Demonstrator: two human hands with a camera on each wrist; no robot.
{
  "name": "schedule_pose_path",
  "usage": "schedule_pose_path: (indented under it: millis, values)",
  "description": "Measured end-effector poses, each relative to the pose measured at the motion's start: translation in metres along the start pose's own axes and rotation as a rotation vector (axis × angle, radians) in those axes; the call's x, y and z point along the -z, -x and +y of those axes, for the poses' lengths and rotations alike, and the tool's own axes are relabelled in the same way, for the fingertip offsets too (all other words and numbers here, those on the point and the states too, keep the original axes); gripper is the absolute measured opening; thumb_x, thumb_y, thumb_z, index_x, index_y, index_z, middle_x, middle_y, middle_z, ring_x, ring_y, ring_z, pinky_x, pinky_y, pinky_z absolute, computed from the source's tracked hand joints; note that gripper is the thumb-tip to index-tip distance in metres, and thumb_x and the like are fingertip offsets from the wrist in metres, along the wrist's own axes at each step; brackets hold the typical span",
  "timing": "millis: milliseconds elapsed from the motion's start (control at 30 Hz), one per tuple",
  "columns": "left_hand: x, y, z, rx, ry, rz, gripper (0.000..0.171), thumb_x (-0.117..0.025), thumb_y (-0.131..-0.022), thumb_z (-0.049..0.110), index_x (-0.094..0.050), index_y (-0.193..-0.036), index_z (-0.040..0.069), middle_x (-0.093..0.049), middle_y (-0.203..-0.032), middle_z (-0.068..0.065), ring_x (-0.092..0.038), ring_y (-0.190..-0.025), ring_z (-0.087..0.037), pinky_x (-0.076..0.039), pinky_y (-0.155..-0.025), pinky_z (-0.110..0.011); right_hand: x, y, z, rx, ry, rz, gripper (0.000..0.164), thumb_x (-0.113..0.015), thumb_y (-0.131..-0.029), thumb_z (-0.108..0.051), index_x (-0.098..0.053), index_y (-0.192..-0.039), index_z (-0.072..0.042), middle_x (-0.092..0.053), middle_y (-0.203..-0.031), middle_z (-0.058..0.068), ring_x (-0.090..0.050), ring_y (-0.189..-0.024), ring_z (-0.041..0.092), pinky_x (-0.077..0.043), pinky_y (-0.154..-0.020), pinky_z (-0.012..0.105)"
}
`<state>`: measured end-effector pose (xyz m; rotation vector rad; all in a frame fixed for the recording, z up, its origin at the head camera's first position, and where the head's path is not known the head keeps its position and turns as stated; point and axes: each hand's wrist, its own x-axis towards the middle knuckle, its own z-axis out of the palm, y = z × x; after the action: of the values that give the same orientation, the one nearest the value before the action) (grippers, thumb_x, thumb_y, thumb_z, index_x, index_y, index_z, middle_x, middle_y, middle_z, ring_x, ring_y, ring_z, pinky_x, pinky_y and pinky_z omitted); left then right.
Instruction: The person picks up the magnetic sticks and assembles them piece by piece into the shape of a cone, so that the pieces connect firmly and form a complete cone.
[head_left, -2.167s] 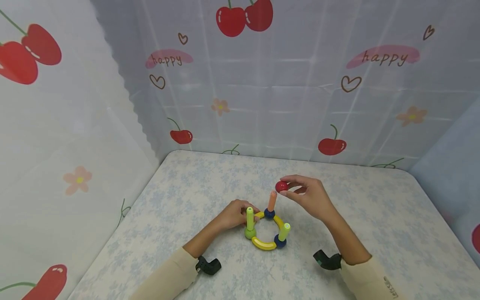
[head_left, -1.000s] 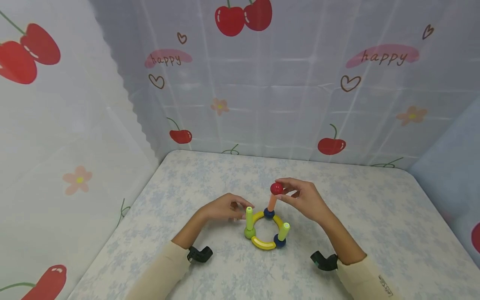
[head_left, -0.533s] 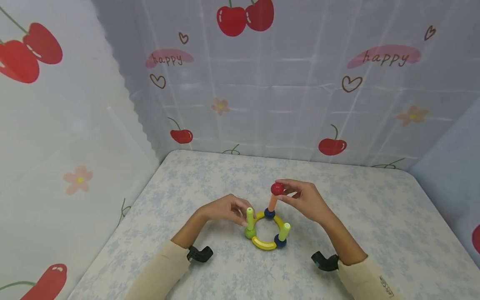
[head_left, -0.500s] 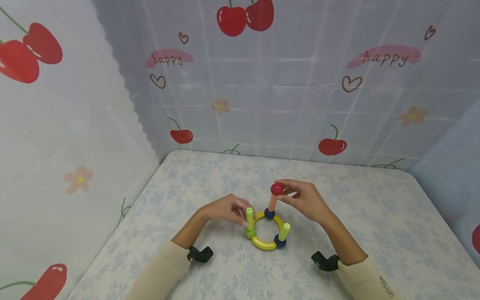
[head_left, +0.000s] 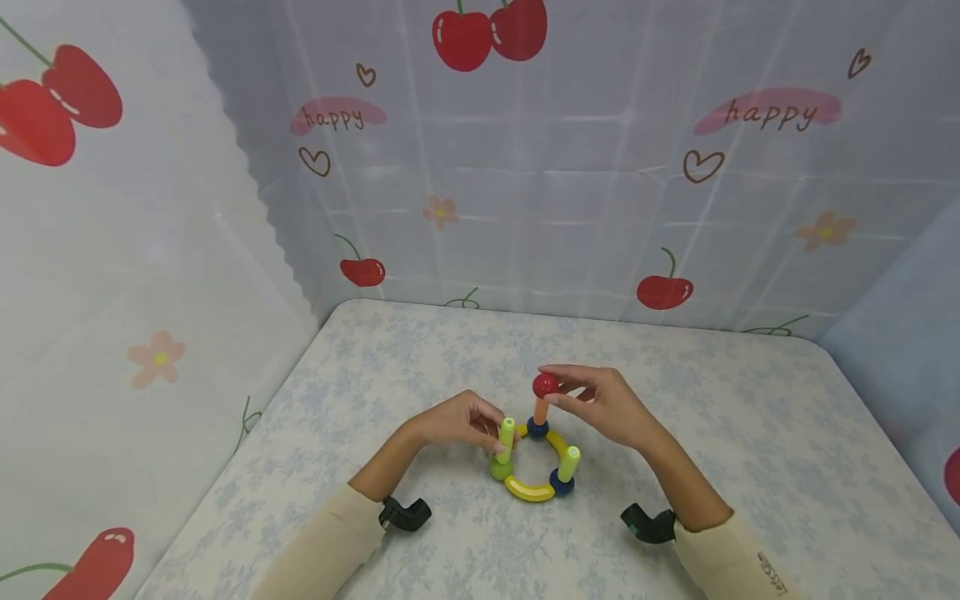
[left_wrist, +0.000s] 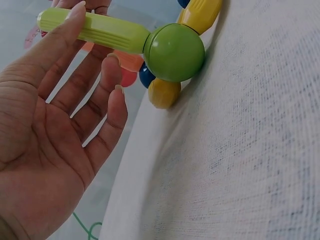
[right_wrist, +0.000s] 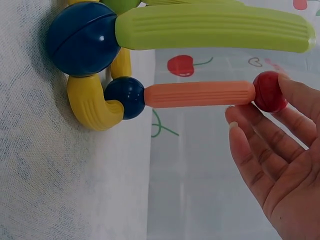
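A ring of yellow curved pieces (head_left: 529,493), joined by a green ball (left_wrist: 176,52) and two dark blue balls (right_wrist: 82,39), lies on the table. From each ball a rod stands up. My left hand (head_left: 465,421) pinches the upper part of the light green rod (left_wrist: 107,32) on the green ball, thumb on the near side. With thumb and fingers, my right hand (head_left: 606,406) holds a red ball (right_wrist: 270,92) at the top of the orange rod (right_wrist: 200,94). The ball meets the rod's end. A second light green rod (head_left: 570,464) stands untouched at the ring's near right.
The patterned cloth-covered table (head_left: 420,350) spreads all round the ring. Behind it hangs a curtain (head_left: 525,192) printed with cherries, and another sheet (head_left: 180,275) borders the left side. Each wrist wears a black camera (head_left: 406,514).
My right hand has brought the red ball left and down onto the orange rod. My left hand has let go of the ring's yellow piece and gripped the left green rod, which now tilts rightward.
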<state>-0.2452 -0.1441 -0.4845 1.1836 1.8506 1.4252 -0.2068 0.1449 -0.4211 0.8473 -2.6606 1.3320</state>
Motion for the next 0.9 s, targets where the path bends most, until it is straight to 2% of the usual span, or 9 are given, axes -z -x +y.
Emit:
schedule_pose_path:
  millis: [267,400,533,900]
  values:
    - [-0.0019,-0.0012,0.0024,0.018,-0.027,0.022,0.019,-0.074,-0.093,0.004,-0.075,-0.111,0.0,-0.076,-0.103,-0.005,-0.066,-0.079,-0.018,-0.056,-0.068,-0.047,-0.0031,-0.0004,-0.0041,0.038,-0.021,-0.029,0.041,-0.078,-0.092,-0.02,-0.069,-0.13,-0.013,-0.074,-0.116,0.0,-0.069,-0.097,0.016,-0.057,-0.076,0.032]
    - [-0.0045,-0.002,0.004,0.04,-0.025,0.034,0.019,-0.073,-0.093,0.004,-0.075,-0.111,0.0,-0.075,-0.104,-0.011,-0.065,-0.078,-0.018,-0.055,-0.067,-0.045,-0.0032,-0.0004,-0.0057,0.031,-0.051,-0.059,0.035,-0.08,-0.09,-0.022,-0.071,-0.124,-0.016,-0.074,-0.11,-0.006,-0.068,-0.097,0.013,-0.056,-0.076,0.033]
    - [-0.0071,-0.0027,0.0041,0.053,-0.03,0.044,0.018,-0.073,-0.093,0.004,-0.075,-0.11,0.0,-0.073,-0.104,-0.02,-0.065,-0.076,-0.016,-0.054,-0.066,-0.046,-0.0046,0.0012,-0.0065,0.045,-0.052,-0.084,0.035,-0.08,-0.09,-0.022,-0.072,-0.124,-0.018,-0.073,-0.112,-0.007,-0.068,-0.097,0.012,-0.056,-0.077,0.033]
    - [-0.0079,-0.0044,0.0075,0.062,-0.052,0.043,0.017,-0.073,-0.093,0.006,-0.075,-0.11,0.002,-0.073,-0.101,-0.019,-0.067,-0.076,-0.017,-0.055,-0.067,-0.043,-0.0087,0.0013,-0.0083,0.071,-0.065,-0.128,0.039,-0.081,-0.089,-0.025,-0.073,-0.126,-0.019,-0.073,-0.115,-0.007,-0.068,-0.096,0.011,-0.057,-0.078,0.035]
